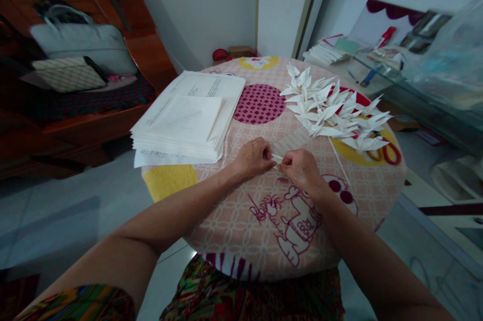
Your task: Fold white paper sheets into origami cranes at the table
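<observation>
A small folded piece of paper (276,158) is pinched between my two hands above the middle of the round table. My left hand (254,154) grips its left side with thumb and fingers closed. At the right side, my right hand (301,166) holds it in a pinch. Just behind the hands lies a flat printed strip of paper (294,141); I cannot tell whether it joins the held piece. To the right rests a heap of folded white paper cranes (328,107). Left of my hands stands a stack of printed sheets (181,119), with a smaller paper (188,117) on top.
A patterned cloth (234,215) covers the round table. Red-handled scissors (391,154) lie partly under the cranes, and a thin white stick (339,160) lies nearby. A glass shelf (415,92) stands at right, and a wooden bench (98,117) with a bag (86,42) at left.
</observation>
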Demonstrator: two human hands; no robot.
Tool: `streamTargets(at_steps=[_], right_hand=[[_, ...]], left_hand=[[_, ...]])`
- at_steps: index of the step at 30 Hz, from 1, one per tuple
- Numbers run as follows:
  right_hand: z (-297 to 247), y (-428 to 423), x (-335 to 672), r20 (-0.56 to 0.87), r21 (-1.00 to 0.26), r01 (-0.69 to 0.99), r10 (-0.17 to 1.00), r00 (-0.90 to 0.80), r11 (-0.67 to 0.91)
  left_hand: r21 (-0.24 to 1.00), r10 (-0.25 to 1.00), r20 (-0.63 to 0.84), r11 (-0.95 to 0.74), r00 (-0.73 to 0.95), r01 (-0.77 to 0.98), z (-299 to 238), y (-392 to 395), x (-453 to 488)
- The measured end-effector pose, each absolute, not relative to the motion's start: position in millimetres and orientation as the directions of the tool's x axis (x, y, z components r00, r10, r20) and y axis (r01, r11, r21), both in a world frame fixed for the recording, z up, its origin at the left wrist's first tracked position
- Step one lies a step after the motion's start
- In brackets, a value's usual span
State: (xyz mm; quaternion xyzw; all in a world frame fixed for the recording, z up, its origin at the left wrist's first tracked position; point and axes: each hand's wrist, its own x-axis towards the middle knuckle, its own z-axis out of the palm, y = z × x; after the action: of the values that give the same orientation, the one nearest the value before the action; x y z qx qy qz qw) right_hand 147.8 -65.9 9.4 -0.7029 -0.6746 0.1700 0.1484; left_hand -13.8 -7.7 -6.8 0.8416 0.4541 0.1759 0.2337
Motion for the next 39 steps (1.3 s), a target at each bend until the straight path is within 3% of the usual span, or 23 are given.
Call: streamTargets(at_steps=[21, 24, 30, 34, 39], right_hand=[[17.9, -72.3, 162.9, -0.082, -0.331, 0.943, 0.997, -0.003, -0.025], [22.2, -72.6, 169.8, -0.1, -0.372, 0.928, 0.995, -0.006, -0.032], [13.9, -63.9, 169.9, 0.022, -0.625, 0.78, 1.0, -0.012, 0.023], [3.9, -61.8, 159.0, 0.0, -0.606, 0.794, 0.998, -0.061, 0.049], [3.1, -60.4, 154.7, -0.049, -0.575, 0.818, 0.999, -0.002, -0.027]], left_hand=[[0.543, 0.831, 0.1, -0.506, 0.547, 0.67, -4.3, -9.4, -14.9], [0.546, 0.829, 0.106, -0.511, 0.55, 0.664, -4.8, -9.2, -15.3], [0.543, 0.829, 0.113, -0.513, 0.547, 0.665, -8.7, -7.6, -14.9], [0.542, 0.833, 0.125, -0.513, 0.539, 0.666, -10.9, -6.7, -14.8], [0.553, 0.828, 0.13, -0.517, 0.545, 0.654, -10.1, -8.6, -15.5]])
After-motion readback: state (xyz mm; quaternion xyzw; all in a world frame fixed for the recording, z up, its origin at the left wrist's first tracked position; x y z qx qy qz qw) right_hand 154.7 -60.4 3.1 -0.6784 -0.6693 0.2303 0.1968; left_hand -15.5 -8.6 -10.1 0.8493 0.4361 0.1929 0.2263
